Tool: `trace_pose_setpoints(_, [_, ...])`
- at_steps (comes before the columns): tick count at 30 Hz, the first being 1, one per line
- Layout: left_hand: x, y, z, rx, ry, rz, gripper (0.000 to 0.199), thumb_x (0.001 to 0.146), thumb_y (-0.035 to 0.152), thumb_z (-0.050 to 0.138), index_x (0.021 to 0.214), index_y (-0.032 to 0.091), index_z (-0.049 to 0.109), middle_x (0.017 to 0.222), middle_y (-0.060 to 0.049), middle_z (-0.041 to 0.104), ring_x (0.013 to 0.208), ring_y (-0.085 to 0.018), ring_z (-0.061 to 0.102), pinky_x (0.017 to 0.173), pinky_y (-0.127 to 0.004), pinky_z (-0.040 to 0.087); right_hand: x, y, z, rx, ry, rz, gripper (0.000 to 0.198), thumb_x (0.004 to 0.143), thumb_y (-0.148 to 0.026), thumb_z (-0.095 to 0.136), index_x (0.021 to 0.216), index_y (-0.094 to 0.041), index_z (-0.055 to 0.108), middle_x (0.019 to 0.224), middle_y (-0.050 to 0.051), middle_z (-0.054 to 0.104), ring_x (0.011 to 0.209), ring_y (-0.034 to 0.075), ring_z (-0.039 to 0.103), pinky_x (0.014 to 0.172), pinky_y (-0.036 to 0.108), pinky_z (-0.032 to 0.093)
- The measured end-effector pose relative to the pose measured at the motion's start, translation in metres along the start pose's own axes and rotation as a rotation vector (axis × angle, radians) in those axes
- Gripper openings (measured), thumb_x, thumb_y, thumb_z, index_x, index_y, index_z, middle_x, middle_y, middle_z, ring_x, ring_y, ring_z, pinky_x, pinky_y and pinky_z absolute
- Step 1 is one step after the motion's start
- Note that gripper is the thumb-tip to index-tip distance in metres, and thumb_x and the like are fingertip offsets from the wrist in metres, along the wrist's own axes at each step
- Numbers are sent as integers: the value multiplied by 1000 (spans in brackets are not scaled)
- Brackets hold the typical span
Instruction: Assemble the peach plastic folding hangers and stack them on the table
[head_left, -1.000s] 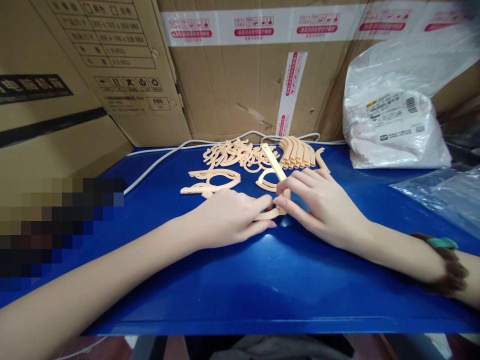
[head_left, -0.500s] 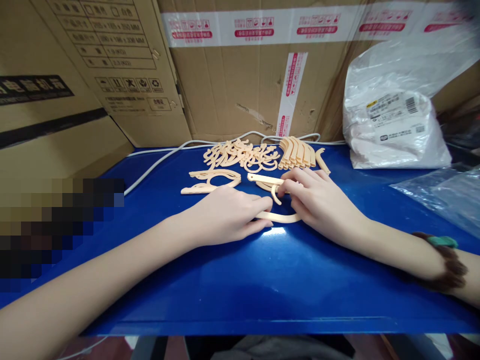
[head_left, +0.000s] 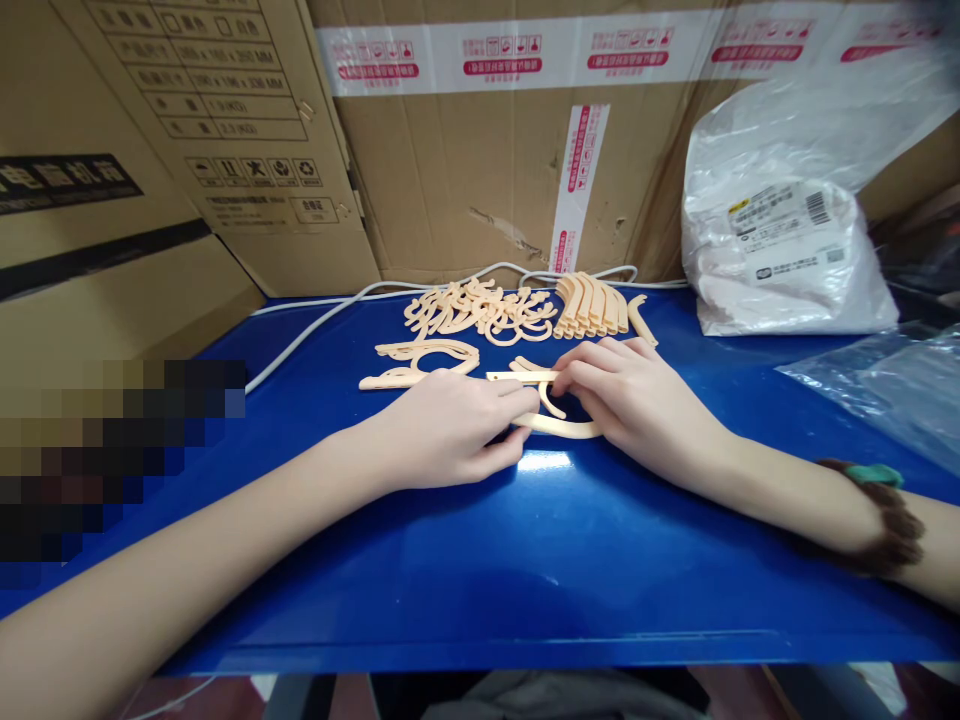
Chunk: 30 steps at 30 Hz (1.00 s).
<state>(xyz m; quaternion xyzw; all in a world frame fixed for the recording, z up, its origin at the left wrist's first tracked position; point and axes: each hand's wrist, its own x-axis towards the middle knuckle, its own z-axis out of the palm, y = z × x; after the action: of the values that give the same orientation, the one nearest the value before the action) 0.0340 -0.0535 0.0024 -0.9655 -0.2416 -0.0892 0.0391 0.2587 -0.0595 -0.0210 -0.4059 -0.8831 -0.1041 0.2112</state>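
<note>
Hanger sits between my hands, on the near side of the stack of curved pieces. My left hand closes its fingers on the left end of the hanger's curved lower bar. My right hand pinches the right end; its fingers hide the joint. Straight bar and hook extend from that grip. Loose hooks lie just left of the stack; the bag stands to its right.
</note>
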Motion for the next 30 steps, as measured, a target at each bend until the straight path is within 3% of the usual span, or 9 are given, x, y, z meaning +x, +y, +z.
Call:
trace_pose_setpoints(7, [-1,-1,-1,89,29,11,22,96,30,42,95,20,61,102,-3,60,83,-15,56,54,-25,29,0,-1,-2,58,-3,24,23,93,-12,41,89,-20,63,96,5,68,89,21,59,82,37,38])
trace_pose_setpoints(18, [-1,-3,3,148,71,45,18,96,28,46,98,19,62,103,-3,60,87,-16,57,53,-25,29,-1,-6,-4,83,40,-48,16,94,-18,47,93,-18,63,110,10,62,99,23,54,84,37,40])
trace_pose_setpoints(24, [-1,-3,3,166,57,50,18,96,27,47,103,21,62,103,-3,61,88,-17,58,54,-25,30,-1,-13,-8,81,55,-191,18,96,-21,45,91,-13,61,85,8,64,75,18,55,68,30,41])
trace_pose_setpoints(30, [0,-4,4,164,61,29,22,98,30,42,103,21,62,101,-3,61,86,-17,59,54,-26,32,-3,-12,-9,173,-27,-157,22,97,-33,48,94,-15,59,87,6,67,74,16,60,64,26,43])
